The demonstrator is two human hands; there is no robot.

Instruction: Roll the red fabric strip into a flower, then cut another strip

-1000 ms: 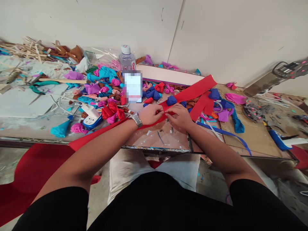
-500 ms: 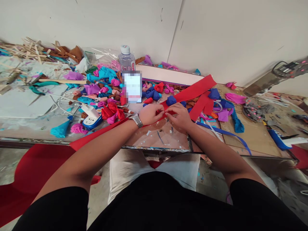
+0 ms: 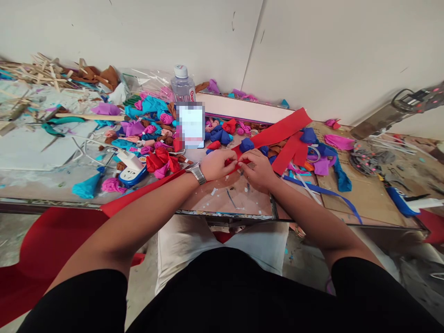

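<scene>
Illumination is moderate and diffuse. Soft shadows fall on the counter (image 3: 204,203) below the hands (image 3: 218,165). Clear plastic (image 3: 147,82) shows small glints. The screen (image 3: 193,122) is bright, with pixelation masking its borders. The shirt (image 3: 225,291) renders near-black. Wide-angle distortion stretches the outer areas; the lower-right area is blurred.

The left hand (image 3: 218,165) and right hand (image 3: 257,169) mostly cover the bit of red strip (image 3: 279,130) they pinch; from here its folds seem too small to read. The left forearm (image 3: 145,219) hides part of the red cloth (image 3: 138,192) alongside. Blurred blocks mask the phone (image 3: 191,124), which covers the bottle's (image 3: 182,85) base. The red chair (image 3: 52,245) leaves my view at left, the black sleeves (image 3: 78,300) below.
</scene>
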